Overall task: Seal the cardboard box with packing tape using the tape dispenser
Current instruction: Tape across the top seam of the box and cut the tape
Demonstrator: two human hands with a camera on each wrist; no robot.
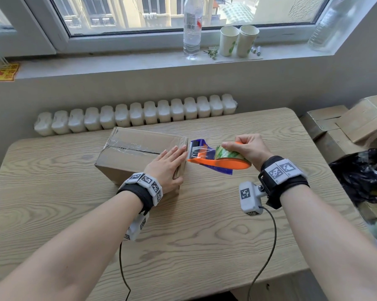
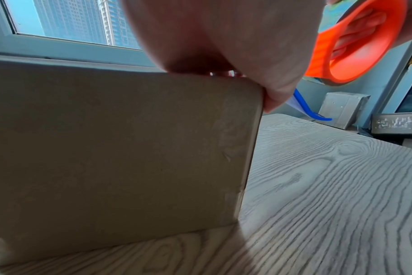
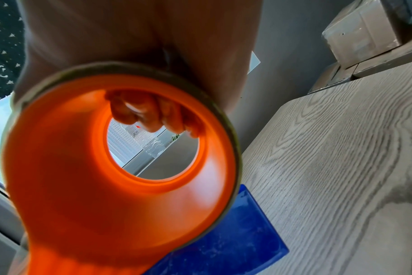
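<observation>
The cardboard box (image 1: 139,153) sits on the worktop (image 1: 205,235), near its far edge, with its flaps folded down. The left hand (image 1: 168,168) lies flat on the top of the box at its right end, fingers straight and thumb hooked over the near side. I think it is there to keep the box from sliding and to press the flaps shut. A strip of clear tape (image 1: 129,146) runs along the middle gap on top, but the part near the fingers looks bare. The right hand (image 1: 248,148) is curled tight round the orange tape dispenser (image 1: 222,164), with the fingers pushed through its round hole, as the right wrist view shows. The dispenser is held up in the air, just beside the right end of the box, with its toothed end facing the box. That looks like a good spot to stick tape onto that end. The box is closed, so I cannot tell what is inside. On the windowsill stand a water bottle (image 1: 192,29) and two paper cups (image 1: 237,40); I cannot see into the cups. More boxes (image 1: 346,124) are piled to the right.
</observation>
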